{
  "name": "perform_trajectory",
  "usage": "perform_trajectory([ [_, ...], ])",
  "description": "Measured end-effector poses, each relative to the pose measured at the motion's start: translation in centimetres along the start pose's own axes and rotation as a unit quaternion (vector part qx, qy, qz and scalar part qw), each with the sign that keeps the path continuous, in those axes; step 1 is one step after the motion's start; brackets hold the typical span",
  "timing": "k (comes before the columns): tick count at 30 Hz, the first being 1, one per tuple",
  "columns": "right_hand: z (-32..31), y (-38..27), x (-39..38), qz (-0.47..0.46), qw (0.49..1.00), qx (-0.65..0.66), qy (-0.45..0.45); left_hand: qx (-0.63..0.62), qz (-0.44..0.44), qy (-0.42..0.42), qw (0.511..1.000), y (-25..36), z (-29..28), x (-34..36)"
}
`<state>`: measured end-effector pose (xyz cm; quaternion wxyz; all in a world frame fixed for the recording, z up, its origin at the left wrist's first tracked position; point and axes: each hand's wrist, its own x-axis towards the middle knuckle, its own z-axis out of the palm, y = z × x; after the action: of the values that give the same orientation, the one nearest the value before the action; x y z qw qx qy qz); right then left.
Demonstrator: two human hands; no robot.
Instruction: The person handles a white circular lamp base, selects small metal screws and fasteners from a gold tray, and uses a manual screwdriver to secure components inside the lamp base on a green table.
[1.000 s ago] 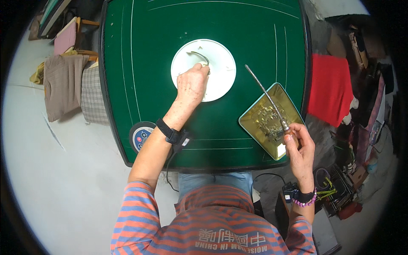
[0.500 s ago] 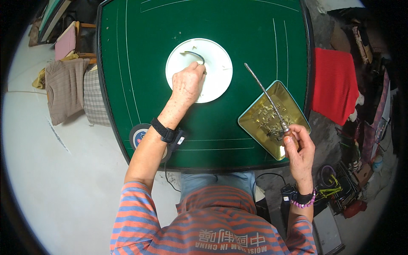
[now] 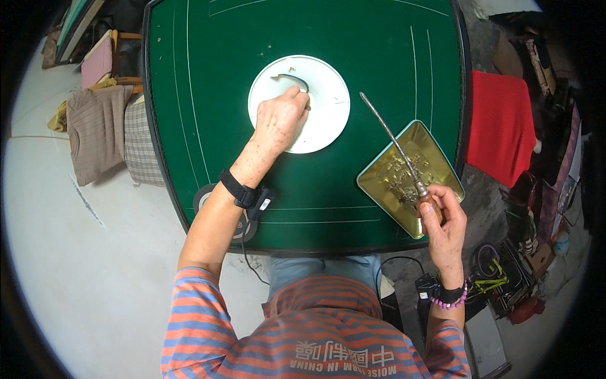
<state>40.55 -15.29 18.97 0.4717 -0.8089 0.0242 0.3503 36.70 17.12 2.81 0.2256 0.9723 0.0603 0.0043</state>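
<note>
My left hand is closed over the white round dish in the middle of the table. A thin, curved, dark wire-like piece with a pale tip comes out from its fingertips; the end inside the fingers is hidden. On the right, my right hand grips the wooden handle of a long screwdriver. The dark metal shaft slants up and left, and its tip is apart from the dish. Beneath the shaft is a gold-coloured tin tray holding several small brass-coloured pieces.
The green table has a raised dark edge. A round dark tape-like roll lies under my left forearm. Clothes-draped chairs stand at the left, a red cloth hangs at the right, and a black cable runs down from my left wrist.
The dish and the curved piece sit very slightly farther right in the picture, as does the tray. My left forearm has shifted a little left. Both hands keep their hold.
</note>
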Motion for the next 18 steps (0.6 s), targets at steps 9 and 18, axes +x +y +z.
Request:
perform_trajectory([
  [9, 0.7, -0.1, 0.4, -0.003, 1.000, 0.011, -0.003, 0.000, 0.015, -0.036, 0.999, -0.4, -0.3, 0.4],
  [18, 2.9, 0.0, 1.3, -0.063, 0.997, -0.032, -0.029, 0.036, 0.016, -0.027, 0.999, -0.2, 0.0, 0.5],
])
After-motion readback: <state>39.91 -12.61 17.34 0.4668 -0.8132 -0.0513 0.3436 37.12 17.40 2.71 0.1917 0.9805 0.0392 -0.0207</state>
